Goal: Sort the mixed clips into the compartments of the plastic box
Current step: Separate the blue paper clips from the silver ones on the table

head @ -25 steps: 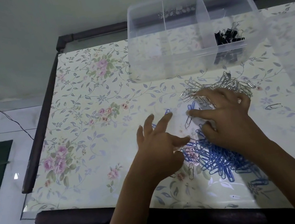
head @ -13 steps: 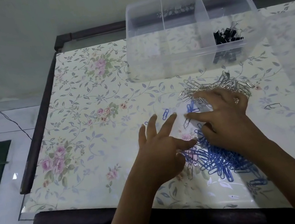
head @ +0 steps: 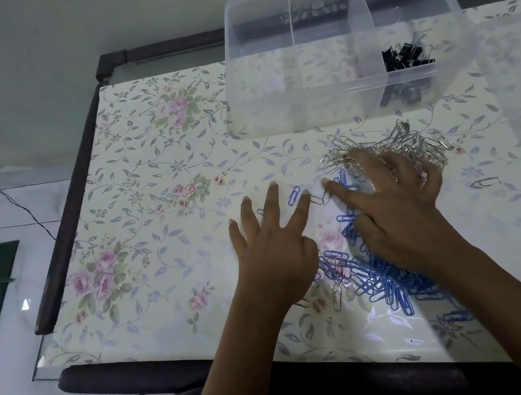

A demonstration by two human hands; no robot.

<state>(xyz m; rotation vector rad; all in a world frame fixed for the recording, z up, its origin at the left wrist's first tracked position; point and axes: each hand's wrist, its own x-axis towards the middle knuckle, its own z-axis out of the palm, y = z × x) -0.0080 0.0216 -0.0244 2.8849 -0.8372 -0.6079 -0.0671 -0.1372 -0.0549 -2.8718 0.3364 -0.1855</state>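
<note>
The left hand lies palm down, its fingers straight and fanned apart and its thumb tucked toward the right. The right hand is palm down and spread too, its forefinger stretched leftward near the left forefinger's tip. The two hands do not touch.

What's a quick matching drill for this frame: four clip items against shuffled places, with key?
1 black binder clips
2 silver clip heap
3 blue clip heap
4 lone silver clip

a by the table's near edge
b in the plastic box's right compartment
c alone, right of the right hand
d just in front of the box

Pairs: 1-b, 2-d, 3-a, 4-c.
</note>
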